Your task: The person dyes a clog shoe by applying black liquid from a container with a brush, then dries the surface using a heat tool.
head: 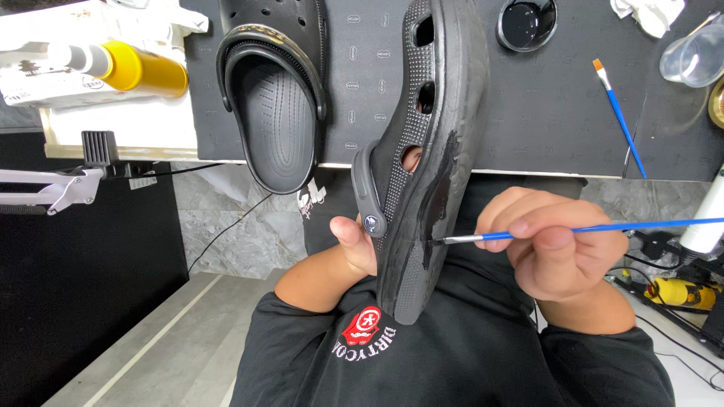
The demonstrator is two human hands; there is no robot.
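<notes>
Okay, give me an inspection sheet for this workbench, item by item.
Surface: dark mat over a pale table edge.
Job's things: black clog held on edge, a glossy wet patch on its side; blue brush with its tip on the patch; second clog lying on the mat.
Clutter: spare blue brush, black paint dish, clear cup, crumpled cloth, yellow bottle.
Hands: left hand grips the clog's heel; right hand holds the brush.
Cables: black cable hanging below the table.
Surroundings: grey floor.
</notes>
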